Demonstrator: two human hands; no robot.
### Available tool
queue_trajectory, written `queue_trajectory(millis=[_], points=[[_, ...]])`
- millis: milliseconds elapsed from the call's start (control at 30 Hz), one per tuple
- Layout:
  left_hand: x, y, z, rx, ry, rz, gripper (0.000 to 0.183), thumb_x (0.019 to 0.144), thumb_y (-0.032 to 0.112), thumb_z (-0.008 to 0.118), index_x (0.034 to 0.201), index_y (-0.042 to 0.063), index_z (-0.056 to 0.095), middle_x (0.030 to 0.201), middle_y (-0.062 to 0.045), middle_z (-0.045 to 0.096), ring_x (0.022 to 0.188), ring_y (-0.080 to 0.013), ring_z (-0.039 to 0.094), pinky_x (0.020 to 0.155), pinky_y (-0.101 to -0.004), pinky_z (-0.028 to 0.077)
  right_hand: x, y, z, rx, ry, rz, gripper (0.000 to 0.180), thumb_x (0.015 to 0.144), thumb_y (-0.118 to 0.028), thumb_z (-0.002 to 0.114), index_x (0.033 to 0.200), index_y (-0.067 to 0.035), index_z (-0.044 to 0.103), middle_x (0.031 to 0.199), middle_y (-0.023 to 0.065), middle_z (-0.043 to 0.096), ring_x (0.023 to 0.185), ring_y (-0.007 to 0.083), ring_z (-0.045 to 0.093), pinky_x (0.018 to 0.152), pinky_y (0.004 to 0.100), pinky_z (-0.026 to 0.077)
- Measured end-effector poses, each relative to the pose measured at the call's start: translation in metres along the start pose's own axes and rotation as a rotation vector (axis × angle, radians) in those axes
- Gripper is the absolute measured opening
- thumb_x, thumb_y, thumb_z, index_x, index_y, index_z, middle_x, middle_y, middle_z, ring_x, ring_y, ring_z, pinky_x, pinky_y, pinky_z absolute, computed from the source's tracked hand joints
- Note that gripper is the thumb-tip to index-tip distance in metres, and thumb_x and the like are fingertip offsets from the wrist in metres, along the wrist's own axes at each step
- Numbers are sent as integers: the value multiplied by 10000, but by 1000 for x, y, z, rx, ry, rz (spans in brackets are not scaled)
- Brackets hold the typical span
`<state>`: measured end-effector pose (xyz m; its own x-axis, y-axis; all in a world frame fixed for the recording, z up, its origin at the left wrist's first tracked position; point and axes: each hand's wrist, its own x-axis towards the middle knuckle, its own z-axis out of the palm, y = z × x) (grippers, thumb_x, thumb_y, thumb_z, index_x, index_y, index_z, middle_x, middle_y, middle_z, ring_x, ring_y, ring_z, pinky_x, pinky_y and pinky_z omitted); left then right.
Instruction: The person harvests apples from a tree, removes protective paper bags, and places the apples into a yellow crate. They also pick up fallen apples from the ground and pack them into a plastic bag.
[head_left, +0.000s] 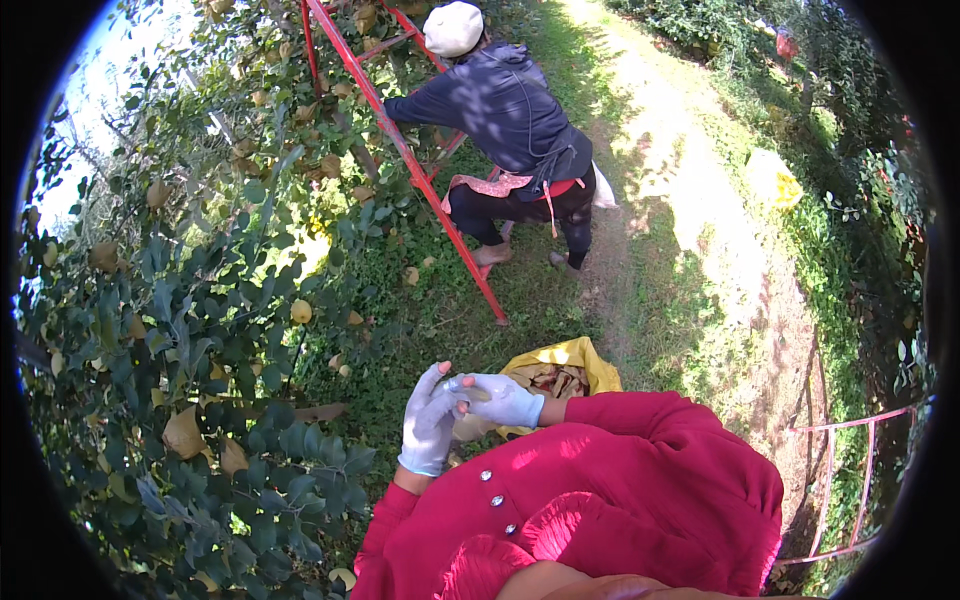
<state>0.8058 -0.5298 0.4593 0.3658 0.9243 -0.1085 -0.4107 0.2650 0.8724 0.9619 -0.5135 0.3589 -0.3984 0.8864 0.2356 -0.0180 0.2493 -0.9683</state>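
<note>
My left hand (427, 424) and my right hand (501, 399) meet in front of my red top. Both wear pale knitted gloves with bare fingertips. The left hand's thumb and fingers are spread, while the right hand's fingers reach across to it. Something pale seems to lie between them, but the fingers cover most of it and I cannot tell what it is. Just beyond my right hand stands a yellow sack (600, 366), its mouth wide, with crumpled brown paper bags (559, 380) inside. Beneath the hands, a pale shape is partly hidden.
Apple branches fill the left side, bearing a yellow apple (301, 311) and paper-bagged fruit (184, 433). Ahead, a person (499, 112) in a dark jacket stands at a red ladder (420, 176). A dirt path (720, 225) runs to the right, with a metal frame (829, 480) behind.
</note>
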Motion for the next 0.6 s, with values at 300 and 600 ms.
queue_trajectory(millis=[300, 600], points=[[17, 17, -9, -38, 121, 151, 361, 842, -2, 521, 1202, -9, 495, 1002, -164, 657, 681, -135, 563, 683, -258, 468, 23, -6, -21, 370, -107, 73, 152, 908, -132, 579, 1001, -20, 620, 851, 21, 622, 784, 92, 576, 740, 252, 469], [19, 51, 6, 1331, -338, 336, 179, 823, -57, 519, 930, 7, 648, 830, -108, 670, 746, -204, 659, 693, -302, 520, 28, -4, -16, 466, 219, 366, 151, 911, -127, 543, 926, -28, 656, 682, -25, 567, 531, 35, 472, 504, 199, 406]])
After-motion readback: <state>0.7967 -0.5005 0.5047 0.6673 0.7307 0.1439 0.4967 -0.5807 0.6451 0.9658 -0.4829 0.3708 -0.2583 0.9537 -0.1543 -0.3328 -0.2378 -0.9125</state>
